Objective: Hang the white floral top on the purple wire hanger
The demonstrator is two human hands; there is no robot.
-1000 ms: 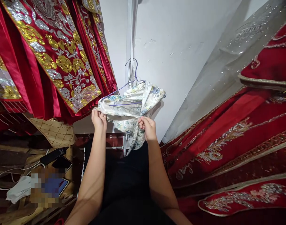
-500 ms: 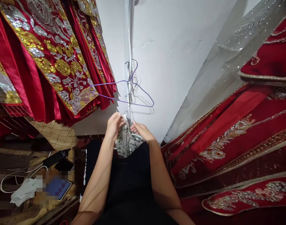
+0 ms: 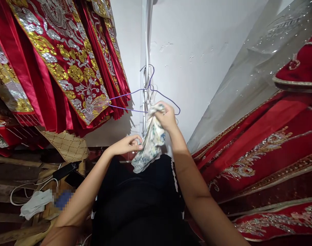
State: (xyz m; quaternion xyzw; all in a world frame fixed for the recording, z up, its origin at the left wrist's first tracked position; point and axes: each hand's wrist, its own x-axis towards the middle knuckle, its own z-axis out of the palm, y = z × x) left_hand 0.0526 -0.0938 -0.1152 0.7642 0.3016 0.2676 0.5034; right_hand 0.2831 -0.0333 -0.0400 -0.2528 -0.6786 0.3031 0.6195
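My right hand is raised and grips the top of a bunched white cloth with a blue floral print, which hangs down from it. My left hand sits lower and to the left, fingers pinched at the cloth's edge. A bare purple wire hanger hangs on the white wall just above and behind my right hand, with nothing on it.
Red garments with gold and silver embroidery hang at the left. More red embroidered cloth and a sheer sequinned veil fill the right. Phones, cables and a white cloth lie on wooden boards at lower left.
The cloth came off the hanger and was bunched low in both hands. Now my right hand has lifted it up toward the hanger while my left hand stays low.
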